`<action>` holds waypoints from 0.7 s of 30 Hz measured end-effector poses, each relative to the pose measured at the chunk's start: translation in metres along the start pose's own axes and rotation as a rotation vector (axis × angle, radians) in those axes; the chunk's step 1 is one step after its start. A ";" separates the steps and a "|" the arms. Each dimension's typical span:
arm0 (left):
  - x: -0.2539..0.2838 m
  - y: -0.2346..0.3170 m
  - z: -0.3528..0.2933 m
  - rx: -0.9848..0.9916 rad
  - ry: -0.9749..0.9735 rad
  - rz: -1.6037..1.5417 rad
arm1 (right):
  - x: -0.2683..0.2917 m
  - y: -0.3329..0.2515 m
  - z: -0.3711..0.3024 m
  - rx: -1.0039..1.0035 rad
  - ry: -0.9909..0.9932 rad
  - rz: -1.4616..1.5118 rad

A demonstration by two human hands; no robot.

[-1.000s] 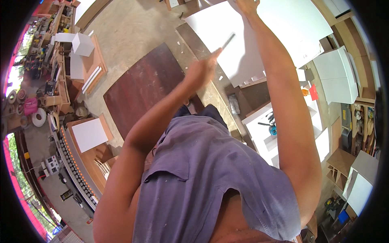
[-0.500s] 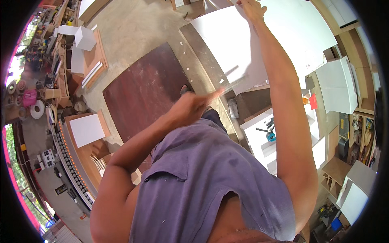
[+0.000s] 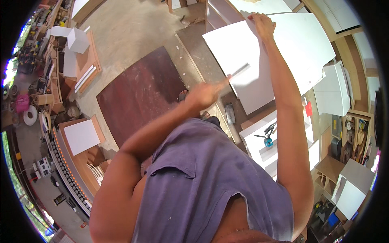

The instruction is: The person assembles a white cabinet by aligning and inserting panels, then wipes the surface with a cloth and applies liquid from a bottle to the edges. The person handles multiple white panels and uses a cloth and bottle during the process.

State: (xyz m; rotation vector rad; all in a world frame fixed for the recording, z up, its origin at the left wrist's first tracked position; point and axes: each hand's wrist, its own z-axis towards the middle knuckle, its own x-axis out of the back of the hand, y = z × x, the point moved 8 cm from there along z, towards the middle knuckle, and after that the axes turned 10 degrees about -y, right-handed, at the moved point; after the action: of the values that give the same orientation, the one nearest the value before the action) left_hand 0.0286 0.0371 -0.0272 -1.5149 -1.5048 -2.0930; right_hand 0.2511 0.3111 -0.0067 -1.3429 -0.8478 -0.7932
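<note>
My left hand (image 3: 201, 97) is closed round a flat, narrow grey file-like tool (image 3: 242, 69). The tool is partly blurred and points up and right, its tip over the left part of a large white panel (image 3: 300, 52); I cannot tell whether it touches. With my right arm stretched out across the panel, my right hand (image 3: 264, 27) grips the far edge, fingers curled over it. The panel slopes away at an angle, above a white box-like cabinet part (image 3: 259, 153). A blue-and-black power tool (image 3: 268, 141) with a dark cord lies in that part.
A dark reddish-brown board (image 3: 139, 95) covers the floor on the left. A small grey block (image 3: 230, 113) lies below the panel's left edge. White cabinet boxes (image 3: 334, 87) stand on the right. A low bench with a white sheet (image 3: 83, 137) stands at far left.
The white panel has shifted nearer and slightly right, my right hand moving with its far edge. My left hand and the tool have moved up and right. The view has shifted slightly.
</note>
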 end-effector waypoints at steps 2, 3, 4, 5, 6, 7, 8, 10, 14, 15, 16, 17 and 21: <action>0.038 -0.034 0.034 0.082 0.115 -0.061 | -0.003 -0.005 0.001 0.057 0.034 0.024; 0.065 -0.034 0.050 0.197 0.041 -0.107 | -0.003 -0.005 0.003 0.084 0.057 0.035; 0.077 -0.037 0.057 0.312 -0.035 -0.151 | -0.003 -0.003 0.005 0.075 0.058 0.034; 0.060 -0.040 0.048 0.214 -0.013 -0.132 | -0.003 -0.001 0.006 0.068 0.059 0.033; 0.040 -0.034 0.024 0.173 -0.045 -0.153 | -0.005 0.002 0.006 0.058 0.055 0.037; 0.019 -0.021 -0.006 0.124 -0.082 -0.173 | -0.003 0.007 0.004 0.058 0.084 0.028; 0.009 -0.013 -0.019 0.073 -0.119 -0.193 | -0.003 0.011 0.001 0.057 0.114 0.017; 0.021 -0.008 -0.003 0.095 -0.111 -0.137 | -0.001 0.005 -0.002 0.055 0.099 0.016; 0.067 -0.039 0.062 0.259 0.044 -0.184 | 0.000 -0.025 -0.004 0.098 0.055 0.013; 0.058 -0.034 0.053 0.231 0.020 -0.180 | 0.001 -0.024 -0.005 0.117 0.076 -0.003; 0.043 -0.030 0.037 0.196 -0.004 -0.174 | 0.003 -0.019 -0.004 0.108 0.085 -0.022; 0.031 -0.025 0.020 0.163 -0.032 -0.167 | 0.003 -0.013 -0.006 0.097 0.094 -0.040; 0.031 -0.035 0.002 0.154 -0.108 -0.158 | 0.003 -0.009 -0.011 0.019 0.081 -0.117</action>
State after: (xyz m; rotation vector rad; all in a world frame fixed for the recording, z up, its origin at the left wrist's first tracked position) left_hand -0.0061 0.0685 -0.0246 -1.5196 -1.8338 -1.9487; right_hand 0.2453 0.2998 0.0004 -1.2447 -0.8733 -0.9226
